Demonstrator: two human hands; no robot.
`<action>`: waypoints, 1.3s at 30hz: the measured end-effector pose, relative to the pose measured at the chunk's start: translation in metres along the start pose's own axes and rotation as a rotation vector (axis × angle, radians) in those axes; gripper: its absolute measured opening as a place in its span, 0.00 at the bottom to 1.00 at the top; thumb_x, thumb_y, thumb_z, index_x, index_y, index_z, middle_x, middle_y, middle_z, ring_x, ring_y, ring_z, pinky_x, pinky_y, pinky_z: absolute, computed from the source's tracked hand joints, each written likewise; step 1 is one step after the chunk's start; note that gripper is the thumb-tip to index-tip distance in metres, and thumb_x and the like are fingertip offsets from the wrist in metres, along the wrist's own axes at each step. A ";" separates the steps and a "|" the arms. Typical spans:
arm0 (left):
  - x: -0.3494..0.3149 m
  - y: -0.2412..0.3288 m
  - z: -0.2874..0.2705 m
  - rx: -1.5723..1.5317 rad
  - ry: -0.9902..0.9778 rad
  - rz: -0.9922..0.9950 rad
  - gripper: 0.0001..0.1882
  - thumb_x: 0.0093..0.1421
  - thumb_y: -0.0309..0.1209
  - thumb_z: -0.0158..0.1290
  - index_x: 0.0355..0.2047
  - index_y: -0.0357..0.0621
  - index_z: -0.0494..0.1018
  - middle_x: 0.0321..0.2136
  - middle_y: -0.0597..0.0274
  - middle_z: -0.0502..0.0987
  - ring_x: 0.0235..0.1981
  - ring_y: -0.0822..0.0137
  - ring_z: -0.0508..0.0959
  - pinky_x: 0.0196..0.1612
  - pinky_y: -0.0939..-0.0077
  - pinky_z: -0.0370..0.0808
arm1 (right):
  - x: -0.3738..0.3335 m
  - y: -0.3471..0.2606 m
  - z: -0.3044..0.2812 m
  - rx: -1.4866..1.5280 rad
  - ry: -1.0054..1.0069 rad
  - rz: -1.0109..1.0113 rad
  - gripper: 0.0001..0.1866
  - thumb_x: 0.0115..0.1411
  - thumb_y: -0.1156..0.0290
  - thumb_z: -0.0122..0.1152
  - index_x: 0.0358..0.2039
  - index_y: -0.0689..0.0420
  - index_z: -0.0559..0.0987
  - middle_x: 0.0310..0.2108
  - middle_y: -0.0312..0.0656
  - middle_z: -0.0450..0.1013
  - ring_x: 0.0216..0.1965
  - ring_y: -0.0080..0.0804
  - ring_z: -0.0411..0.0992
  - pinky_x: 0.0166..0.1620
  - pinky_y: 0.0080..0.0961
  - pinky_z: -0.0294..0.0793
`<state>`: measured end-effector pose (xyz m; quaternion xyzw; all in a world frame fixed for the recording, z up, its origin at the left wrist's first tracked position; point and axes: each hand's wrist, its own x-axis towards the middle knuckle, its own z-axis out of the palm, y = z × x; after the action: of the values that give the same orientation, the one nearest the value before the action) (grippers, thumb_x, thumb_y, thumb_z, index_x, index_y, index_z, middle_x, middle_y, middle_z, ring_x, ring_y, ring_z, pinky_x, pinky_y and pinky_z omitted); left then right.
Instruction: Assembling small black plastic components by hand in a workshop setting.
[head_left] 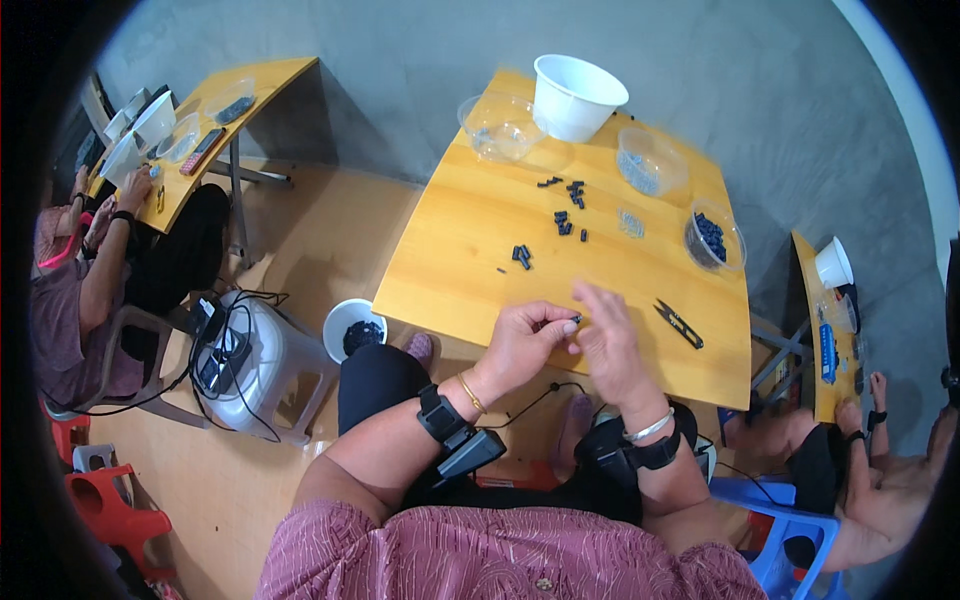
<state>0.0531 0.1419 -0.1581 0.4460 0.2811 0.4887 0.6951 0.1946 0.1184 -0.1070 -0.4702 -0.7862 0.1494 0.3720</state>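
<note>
My left hand (522, 345) is pinched over the near edge of the wooden table (450, 240), thumb against forefinger on a small dark piece (577, 319). Close beside it, my right hand (612, 345) has its fingers stretched out and slightly smeared; whether it touches the piece I cannot tell. Several small black cylinders (522, 257) lie ahead of my hands, with more black cylinders (576, 192) farther back. A little pile of small silvery pieces (631, 223) is to their right. Black thread snips (680, 324) lie to the right of my right hand, blades apart.
At the table's back stand a white bowl (575, 95) and a clear tub (500, 135). Another clear tub (648, 165) holds small pale pieces; one tub (712, 240) holds dark-blue pieces. A white bucket (352, 315) with black bits and a stool (265, 365) with cables stand left. People sit both sides.
</note>
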 end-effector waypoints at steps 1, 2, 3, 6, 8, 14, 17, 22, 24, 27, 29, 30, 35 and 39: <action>-0.001 -0.002 -0.001 0.078 0.018 0.035 0.06 0.56 0.22 0.50 0.33 0.33 0.74 0.27 0.61 0.76 0.27 0.76 0.75 0.31 0.83 0.73 | 0.000 0.000 0.003 -0.082 -0.068 -0.067 0.28 0.60 0.55 0.45 0.51 0.66 0.64 0.44 0.56 0.63 0.44 0.52 0.61 0.50 0.38 0.60; -0.002 -0.003 0.000 0.153 0.036 0.067 0.06 0.56 0.21 0.50 0.34 0.34 0.74 0.28 0.62 0.76 0.28 0.77 0.74 0.32 0.84 0.73 | -0.002 -0.001 0.005 -0.088 -0.063 -0.074 0.28 0.60 0.55 0.45 0.51 0.66 0.64 0.44 0.56 0.63 0.44 0.52 0.61 0.50 0.38 0.60; -0.002 -0.003 0.000 0.111 0.038 0.025 0.06 0.55 0.21 0.50 0.33 0.34 0.74 0.28 0.63 0.76 0.28 0.79 0.72 0.33 0.85 0.72 | -0.004 -0.002 0.007 -0.092 -0.059 -0.076 0.30 0.59 0.52 0.43 0.52 0.65 0.63 0.45 0.55 0.63 0.44 0.51 0.61 0.49 0.38 0.60; -0.005 0.001 0.000 0.142 0.019 -0.001 0.06 0.55 0.21 0.50 0.33 0.34 0.74 0.28 0.63 0.76 0.28 0.79 0.73 0.33 0.85 0.72 | -0.006 -0.006 0.006 -0.160 -0.064 -0.101 0.34 0.59 0.47 0.40 0.54 0.64 0.60 0.45 0.54 0.63 0.42 0.50 0.62 0.48 0.38 0.61; -0.005 0.003 0.001 0.122 0.019 0.009 0.06 0.55 0.22 0.51 0.32 0.33 0.74 0.27 0.62 0.76 0.27 0.78 0.73 0.31 0.84 0.72 | -0.007 -0.007 0.008 -0.200 -0.085 -0.086 0.34 0.59 0.48 0.40 0.54 0.65 0.60 0.44 0.54 0.63 0.43 0.49 0.62 0.48 0.38 0.61; -0.005 0.006 -0.001 -0.001 -0.029 -0.011 0.06 0.56 0.23 0.49 0.33 0.33 0.73 0.26 0.63 0.75 0.27 0.74 0.75 0.32 0.81 0.75 | 0.005 0.022 -0.003 0.095 -0.062 0.184 0.18 0.59 0.65 0.49 0.46 0.63 0.69 0.34 0.50 0.70 0.36 0.40 0.70 0.38 0.30 0.69; -0.010 0.009 0.001 -0.017 -0.038 -0.037 0.06 0.57 0.22 0.49 0.33 0.32 0.72 0.25 0.62 0.74 0.26 0.72 0.76 0.32 0.81 0.75 | 0.028 0.056 -0.011 0.049 0.049 0.243 0.09 0.54 0.72 0.52 0.35 0.63 0.74 0.24 0.48 0.72 0.26 0.35 0.72 0.31 0.27 0.70; -0.010 0.015 0.000 0.084 -0.060 0.102 0.06 0.56 0.21 0.49 0.33 0.33 0.72 0.27 0.62 0.73 0.27 0.72 0.76 0.33 0.81 0.74 | 0.078 0.101 -0.015 -0.108 0.099 0.293 0.06 0.51 0.73 0.54 0.25 0.63 0.74 0.21 0.49 0.72 0.25 0.38 0.72 0.30 0.28 0.70; -0.008 0.018 -0.005 0.177 -0.094 0.164 0.06 0.55 0.20 0.49 0.34 0.33 0.72 0.28 0.61 0.73 0.28 0.72 0.76 0.34 0.81 0.73 | 0.097 0.114 -0.010 -0.227 0.107 0.203 0.05 0.50 0.74 0.54 0.24 0.62 0.73 0.21 0.50 0.72 0.25 0.44 0.72 0.31 0.31 0.70; -0.007 0.019 -0.010 0.212 -0.115 0.188 0.06 0.55 0.19 0.49 0.33 0.34 0.73 0.28 0.60 0.73 0.28 0.73 0.75 0.34 0.82 0.72 | 0.120 0.126 -0.003 -0.231 0.061 0.257 0.04 0.48 0.75 0.55 0.25 0.62 0.73 0.23 0.52 0.72 0.28 0.48 0.71 0.33 0.34 0.70; -0.007 0.017 -0.012 0.197 -0.111 0.177 0.06 0.55 0.19 0.50 0.33 0.34 0.73 0.27 0.61 0.73 0.28 0.73 0.75 0.34 0.83 0.72 | 0.133 0.134 0.002 -0.251 0.064 0.228 0.04 0.49 0.76 0.55 0.26 0.62 0.73 0.24 0.52 0.72 0.29 0.47 0.71 0.34 0.33 0.70; -0.006 0.016 -0.013 0.182 -0.110 0.166 0.06 0.54 0.19 0.50 0.33 0.34 0.73 0.27 0.61 0.73 0.28 0.73 0.75 0.34 0.83 0.71 | 0.138 0.137 0.003 -0.272 0.069 0.201 0.04 0.49 0.76 0.54 0.26 0.61 0.73 0.25 0.51 0.72 0.30 0.47 0.71 0.35 0.33 0.70; -0.005 0.016 -0.017 0.141 -0.089 0.138 0.06 0.54 0.20 0.51 0.33 0.34 0.73 0.27 0.61 0.73 0.28 0.73 0.75 0.34 0.83 0.71 | 0.154 0.138 0.009 -0.279 -0.015 0.153 0.03 0.49 0.78 0.54 0.27 0.61 0.73 0.27 0.50 0.72 0.32 0.47 0.71 0.37 0.33 0.70; -0.004 0.017 -0.017 0.100 -0.085 0.113 0.06 0.55 0.21 0.51 0.33 0.34 0.73 0.27 0.62 0.73 0.28 0.74 0.74 0.35 0.83 0.71 | 0.154 0.145 0.013 -0.328 -0.092 0.152 0.03 0.50 0.79 0.54 0.27 0.63 0.72 0.26 0.49 0.72 0.29 0.41 0.71 0.34 0.29 0.70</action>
<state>0.0302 0.1459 -0.1505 0.5156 0.2499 0.4930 0.6547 0.2329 0.3256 -0.1322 -0.5754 -0.7784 0.0684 0.2417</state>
